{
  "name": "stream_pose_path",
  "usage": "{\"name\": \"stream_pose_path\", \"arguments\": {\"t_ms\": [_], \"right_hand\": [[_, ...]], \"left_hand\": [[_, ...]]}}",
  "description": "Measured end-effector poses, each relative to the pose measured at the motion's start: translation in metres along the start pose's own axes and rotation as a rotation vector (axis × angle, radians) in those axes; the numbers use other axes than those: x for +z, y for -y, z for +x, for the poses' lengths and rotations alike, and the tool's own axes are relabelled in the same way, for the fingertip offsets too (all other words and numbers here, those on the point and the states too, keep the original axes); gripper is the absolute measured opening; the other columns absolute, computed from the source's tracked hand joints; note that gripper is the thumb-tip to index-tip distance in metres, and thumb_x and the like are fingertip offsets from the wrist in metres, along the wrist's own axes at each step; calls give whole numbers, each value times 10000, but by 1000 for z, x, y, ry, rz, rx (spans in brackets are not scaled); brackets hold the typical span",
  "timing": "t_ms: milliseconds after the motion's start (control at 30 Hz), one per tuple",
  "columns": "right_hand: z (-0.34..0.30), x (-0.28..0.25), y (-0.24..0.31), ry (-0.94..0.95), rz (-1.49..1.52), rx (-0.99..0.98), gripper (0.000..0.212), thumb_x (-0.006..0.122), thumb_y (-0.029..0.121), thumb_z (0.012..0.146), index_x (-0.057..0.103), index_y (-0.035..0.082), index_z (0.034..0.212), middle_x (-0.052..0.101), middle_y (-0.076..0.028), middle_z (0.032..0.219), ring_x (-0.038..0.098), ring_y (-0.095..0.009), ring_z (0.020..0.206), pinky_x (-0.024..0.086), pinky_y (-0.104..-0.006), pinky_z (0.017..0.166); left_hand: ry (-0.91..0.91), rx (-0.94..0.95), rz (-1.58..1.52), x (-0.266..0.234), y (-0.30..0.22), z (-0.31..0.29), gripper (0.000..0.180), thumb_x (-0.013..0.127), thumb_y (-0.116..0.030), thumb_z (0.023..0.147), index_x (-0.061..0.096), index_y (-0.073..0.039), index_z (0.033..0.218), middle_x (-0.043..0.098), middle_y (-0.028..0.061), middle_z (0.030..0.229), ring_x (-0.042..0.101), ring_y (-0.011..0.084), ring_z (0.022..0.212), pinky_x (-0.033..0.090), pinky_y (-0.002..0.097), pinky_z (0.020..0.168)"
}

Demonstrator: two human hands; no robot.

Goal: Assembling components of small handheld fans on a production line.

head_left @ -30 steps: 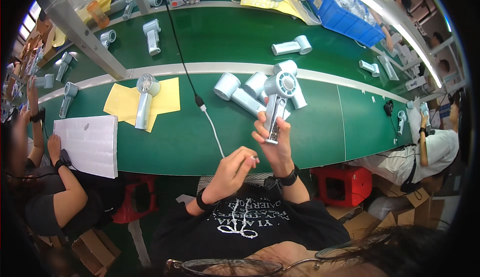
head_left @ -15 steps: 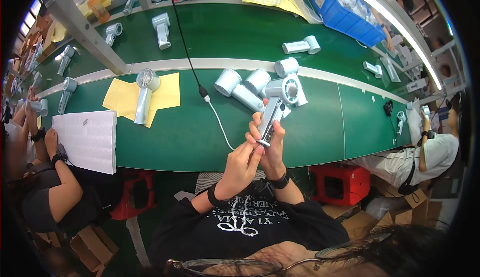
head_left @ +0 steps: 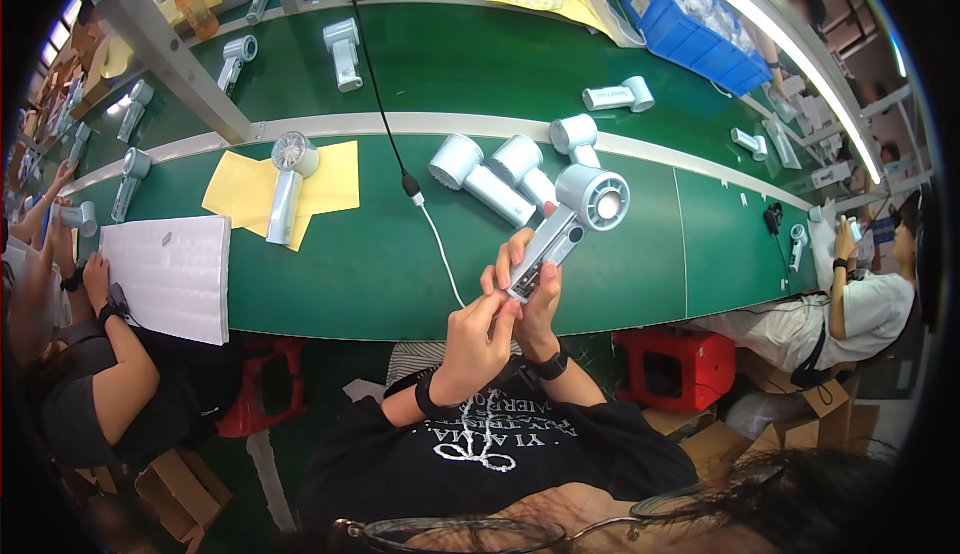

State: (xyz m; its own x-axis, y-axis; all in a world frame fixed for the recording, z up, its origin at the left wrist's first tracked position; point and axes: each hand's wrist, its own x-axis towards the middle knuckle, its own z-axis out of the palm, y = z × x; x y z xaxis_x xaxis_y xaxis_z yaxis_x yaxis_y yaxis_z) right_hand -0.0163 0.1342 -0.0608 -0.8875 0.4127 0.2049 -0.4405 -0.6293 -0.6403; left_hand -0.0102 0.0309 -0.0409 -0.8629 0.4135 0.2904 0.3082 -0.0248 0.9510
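My right hand (head_left: 537, 304) is wrapped round the handle of a pale blue handheld fan (head_left: 572, 226). The fan tilts with its round head up and to the right, and its handle is uncovered near the lower end, showing dark inner parts. At that lower end my left hand (head_left: 478, 342) is closed in a pinch. A white cable (head_left: 437, 249) hangs from a black connector (head_left: 410, 185) and runs down to the left fingers, which hide its tip. Just beyond the held fan, several similar fans (head_left: 515, 157) lie on the green table.
Left of me, another fan (head_left: 290, 169) rests on yellow paper (head_left: 232, 189), beside a white foam tray (head_left: 165, 279). Further fans (head_left: 343, 57) lie on the green surface behind the metal rail (head_left: 400, 124). A blue bin (head_left: 690, 29) stands far right. Co-workers sit on both sides.
The held fan has tilted further right, its head swinging lower and its round front turning more into view. Fans on the far green surface have shifted right. Both hands keep their hold.
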Motion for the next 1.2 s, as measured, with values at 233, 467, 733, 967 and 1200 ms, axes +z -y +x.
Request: {"name": "stream_pose_path", "arguments": {"t_ms": [233, 467, 733, 967, 1200], "right_hand": [[3, -11, 3, 51, -87, -56, 824, 604, 414, 901, 109, 106, 1484, 452, -92, 913, 552, -189, 696, 545, -392, 637], [4, -17, 24, 102, -374, -17, 862, 675, 391, 871, 162, 18, 1455, 544, -153, 1070, 611, -256, 939, 536, -434, 810], [-1, -30, 49, 297, -823, 7, 1000, 798, 437, 743, 223, 13, 1444, 516, -230, 1291, 585, -290, 1107, 498, -416, 916], [15, -35, 139, 526, -1900, -312, 1072, 884, 414, 574, 306, 58, 1403, 571, -199, 1243, 580, -335, 1136, 476, -424, 952], [18, -26, 120, 473, -1197, -650, 1036, 888, 401, 598, 268, 125, 1379, 593, -207, 1195, 617, -376, 1048, 509, -524, 900]], "left_hand": [[135, -131, -75, -10, 1, 2, 142, 575, -85, 927, 578, 31, 845, 599, 145, 735, 600, 260, 603, 446, 324, 542], [180, -123, -5, -26, 0, 11, 138, 650, -93, 878, 600, 28, 833, 611, 136, 855, 602, 213, 754, 463, 305, 675], [121, 53, -107, -38, 16, 13, 159, 756, -86, 780, 670, 21, 862, 662, 161, 1038, 650, 264, 931, 487, 308, 804], [203, 3, -342, -60, 21, 5, 132, 759, -41, 761, 675, 40, 821, 660, 180, 1121, 650, 250, 964, 478, 311, 839], [419, -100, -434, -58, 28, 5, 147, 700, -73, 840, 621, 49, 825, 657, 179, 1124, 636, 232, 906, 473, 300, 812]]}}
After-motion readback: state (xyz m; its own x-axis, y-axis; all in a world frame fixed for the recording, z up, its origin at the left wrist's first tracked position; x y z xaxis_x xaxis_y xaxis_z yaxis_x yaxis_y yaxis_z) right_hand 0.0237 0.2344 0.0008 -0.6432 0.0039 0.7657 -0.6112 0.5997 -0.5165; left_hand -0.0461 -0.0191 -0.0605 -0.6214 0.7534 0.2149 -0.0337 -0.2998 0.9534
